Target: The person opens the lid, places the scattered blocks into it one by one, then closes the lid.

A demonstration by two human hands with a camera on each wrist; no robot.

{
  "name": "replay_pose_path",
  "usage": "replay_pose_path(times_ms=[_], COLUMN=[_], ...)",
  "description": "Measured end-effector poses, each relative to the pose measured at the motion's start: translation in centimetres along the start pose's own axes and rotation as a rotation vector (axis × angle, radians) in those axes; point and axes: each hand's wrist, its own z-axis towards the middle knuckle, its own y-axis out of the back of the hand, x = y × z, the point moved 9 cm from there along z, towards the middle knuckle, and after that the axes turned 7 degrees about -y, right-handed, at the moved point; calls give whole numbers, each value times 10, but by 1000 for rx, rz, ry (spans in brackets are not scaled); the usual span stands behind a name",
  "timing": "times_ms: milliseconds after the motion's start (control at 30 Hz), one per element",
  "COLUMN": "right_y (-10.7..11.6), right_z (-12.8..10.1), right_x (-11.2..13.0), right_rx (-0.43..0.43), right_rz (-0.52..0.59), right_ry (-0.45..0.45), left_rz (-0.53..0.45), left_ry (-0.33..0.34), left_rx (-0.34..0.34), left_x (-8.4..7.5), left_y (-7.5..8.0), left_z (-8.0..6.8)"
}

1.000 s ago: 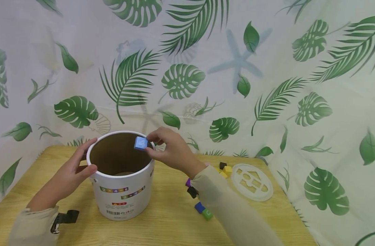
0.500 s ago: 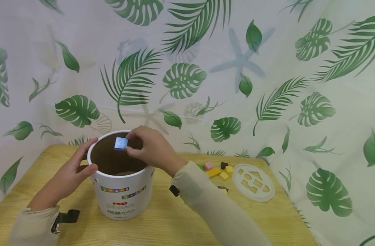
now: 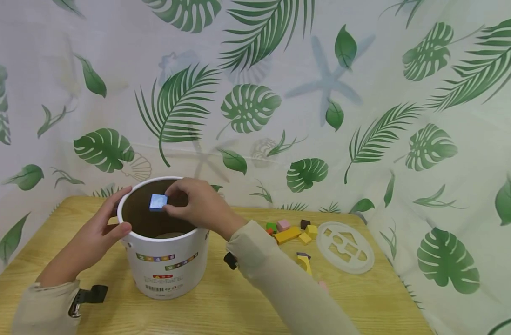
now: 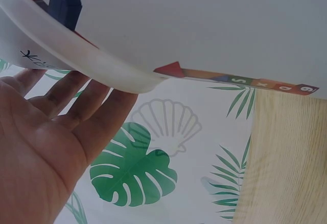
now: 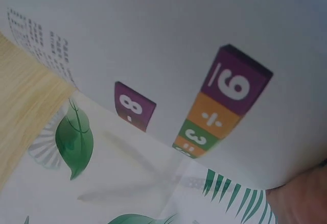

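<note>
A white bucket [image 3: 171,267] with printed sums stands upright on the wooden table. My left hand [image 3: 88,237] rests on its left side, thumb and fingers spread apart along the rim. In the left wrist view, extended fingers [image 4: 97,109] touch the outside of the rim. My right hand [image 3: 201,204] pinches a light blue block [image 3: 158,202] between thumb and fingers over the bucket's opening. Only the edge of that hand [image 5: 301,196] appears in the right wrist view, with the block out of sight. The bucket's inside is mostly dark.
Right of the bucket lie loose blocks, among them a pink block [image 3: 283,225], an orange block [image 3: 287,235] and a yellow block [image 3: 312,231]. A pale round cutout plate [image 3: 345,247] lies beyond them. Behind the table [image 3: 238,302] hangs a leaf-patterned cloth [image 3: 255,153].
My right hand has moved left with the light blue block, from the bucket's right rim to over its opening, then slightly lower. More blocks show beside the sleeve. The left hand stays put.
</note>
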Motion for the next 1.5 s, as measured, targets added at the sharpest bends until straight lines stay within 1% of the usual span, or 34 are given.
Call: replay_pose_path(times_ms=[100, 167, 433, 600, 867, 1067, 1500], right_y=[-3, -6, -12, -14, -15, -14, -13], right_z=[-1, -1, -1, 0, 1, 1, -1], right_x=[-3, -4, -5, -4, -3, -2, -2], right_rx=[20, 34, 91, 115, 123, 120, 106], right_rz=[52, 61, 1, -10, 31, 26, 47], right_ry=[-26, -37, -68, -72, -32, -9, -5], left_rz=[0, -1, 4, 8, 6, 5, 8], left_ry=[-4, -6, -6, -1, 12, 11, 12], left_rx=[0, 1, 7, 6, -4, -4, -1], left_x=[-1, -1, -3, -3, -2, -3, -3], left_y=[0, 0, 0, -1, 0, 1, -1], left_z=[0, 1, 1, 0, 0, 0, 0])
